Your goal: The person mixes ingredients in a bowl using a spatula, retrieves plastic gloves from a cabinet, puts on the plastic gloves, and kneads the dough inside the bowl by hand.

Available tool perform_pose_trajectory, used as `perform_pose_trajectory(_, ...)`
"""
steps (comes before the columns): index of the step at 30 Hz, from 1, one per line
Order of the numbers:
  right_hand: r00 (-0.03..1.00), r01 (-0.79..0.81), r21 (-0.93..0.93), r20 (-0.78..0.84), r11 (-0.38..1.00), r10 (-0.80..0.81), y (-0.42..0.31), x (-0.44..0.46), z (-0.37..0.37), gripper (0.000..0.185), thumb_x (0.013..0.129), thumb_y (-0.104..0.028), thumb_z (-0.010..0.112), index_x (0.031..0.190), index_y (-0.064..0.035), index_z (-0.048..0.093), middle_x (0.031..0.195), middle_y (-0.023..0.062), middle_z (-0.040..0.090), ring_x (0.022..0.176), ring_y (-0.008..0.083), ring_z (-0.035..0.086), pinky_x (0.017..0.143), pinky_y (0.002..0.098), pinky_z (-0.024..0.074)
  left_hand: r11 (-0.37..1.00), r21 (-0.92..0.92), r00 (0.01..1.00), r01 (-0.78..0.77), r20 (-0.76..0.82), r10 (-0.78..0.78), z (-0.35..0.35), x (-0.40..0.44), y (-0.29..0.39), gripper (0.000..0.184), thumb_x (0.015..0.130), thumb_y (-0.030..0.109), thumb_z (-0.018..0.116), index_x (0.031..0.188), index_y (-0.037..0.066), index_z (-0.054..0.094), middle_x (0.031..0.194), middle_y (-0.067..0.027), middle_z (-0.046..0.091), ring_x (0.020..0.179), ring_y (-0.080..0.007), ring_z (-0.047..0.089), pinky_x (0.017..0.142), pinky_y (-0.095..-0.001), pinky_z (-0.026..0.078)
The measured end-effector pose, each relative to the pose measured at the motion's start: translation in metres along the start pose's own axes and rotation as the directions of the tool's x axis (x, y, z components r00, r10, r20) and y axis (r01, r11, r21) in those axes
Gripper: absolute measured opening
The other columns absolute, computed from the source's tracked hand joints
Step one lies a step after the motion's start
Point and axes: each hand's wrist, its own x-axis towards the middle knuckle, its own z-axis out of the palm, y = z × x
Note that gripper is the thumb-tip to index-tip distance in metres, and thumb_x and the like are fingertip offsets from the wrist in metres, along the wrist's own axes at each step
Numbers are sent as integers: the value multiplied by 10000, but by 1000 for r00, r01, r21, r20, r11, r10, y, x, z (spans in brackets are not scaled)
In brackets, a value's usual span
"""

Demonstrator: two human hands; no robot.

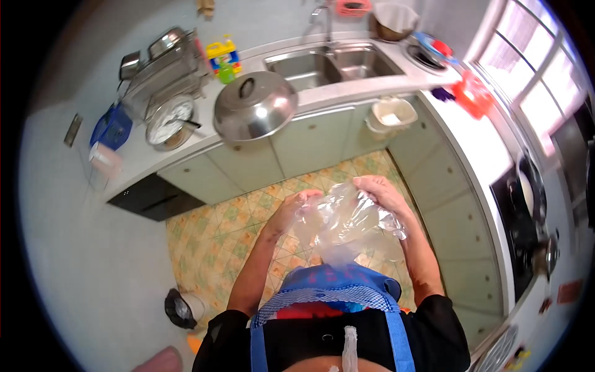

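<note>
1. The pale worktop point(483, 139) runs across the far side and turns down the right, above light green cabinets.
2. Set into its far stretch is a stainless-steel double sink point(335, 64).
3. The shiny, domed metal lid point(266, 102) sits left of the sink, its dark loop handle upward.
4. The clear, crinkled, thin plastic sheet or bag point(347, 226) is near you, in front of your body and above the patterned tile floor point(232, 232). You cannot tell whether it is one layer or more. Expect it to feel almost weightless, limp and slippery, likely to cling to itself and tear if stretched hard; take it by opposite edges with your fingertips, keeping the tension light.
5. Farther left, beside the lid, is a wide round bowl point(166, 146) with white contents and a dark-handled utensil.
6. Your right hand point(385, 193) has its grip closed on the plastic's upper right edge. Your left hand point(286, 214) has its grip bent around the left edge; the exact pinch is blurred.
</note>
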Motion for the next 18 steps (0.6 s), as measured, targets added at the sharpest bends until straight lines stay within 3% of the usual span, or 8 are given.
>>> perform_pose_trajectory(4,929,52,-326,363,944,74,-50,106,61,353,883,-308,592,592,-112,552,524,-61,431,455,32,342,454,205,308,993,70,971,-98,-211,111,-59,-1,42,626,858,462,559,1266,-4,465,1119,-49,573,946,-124,553,837,-259,431)
perform_pose_trajectory(7,854,94,-461,492,883,166,-63,169,117,359,884,-316,590,599,-100,556,529,-47,464,477,36,358,467,210,297,992,110,928,60,-371,-16,-91,-23,70,472,794,136,653,1223,-7,516,1063,-47,599,956,-121,556,833,-263,439)
perform_pose_trajectory(10,807,133,-553,542,822,234,-87,225,165,314,877,-314,595,669,-79,596,570,-30,517,495,42,403,505,223,382,991,96,936,96,-347,-57,-154,-37,85,348,811,118,631,1132,-10,592,974,-27,628,892,-110,575,800,-251,449)
perform_pose_trajectory(12,771,167,-431,618,887,155,-83,272,187,257,880,-325,588,844,-74,626,653,-9,561,558,60,489,602,229,471,990,111,934,83,-356,-38,-199,-54,97,294,824,108,617,1090,-16,619,936,-14,637,854,-97,573,789,-233,444)
perform_pose_trajectory(14,843,50,-159,536,986,43,-88,308,201,276,893,-308,571,1036,-72,579,766,13,622,620,112,567,706,265,520,988,139,936,71,-351,-17,-241,-73,111,246,836,99,604,1048,-22,645,898,-2,646,816,-83,572,778,-214,438)
perform_pose_trajectory(15,791,-106,250,607,962,-70,-86,318,212,393,912,-337,530,1182,-55,489,864,74,642,735,167,628,817,337,527,997,54,911,59,-410,-31,-260,-85,116,250,833,100,607,1052,-16,645,911,-1,648,820,-79,573,773,-212,438)
perform_pose_trajectory(16,810,-73,423,554,903,-194,-84,327,223,529,931,-444,447,1257,-28,441,1061,163,616,946,237,622,885,370,499,999,-30,883,35,-468,-46,-279,-93,124,254,830,101,609,1056,-11,645,924,-1,651,823,-75,574,769,-210,438)
perform_pose_trajectory(18,860,-158,649,461,744,-220,-82,317,264,665,920,-555,368,1311,-18,398,1253,212,506,1116,278,538,962,398,435,998,-60,858,36,-510,-61,-312,-106,150,247,830,106,611,1052,4,650,919,0,655,824,-65,575,759,-211,440)
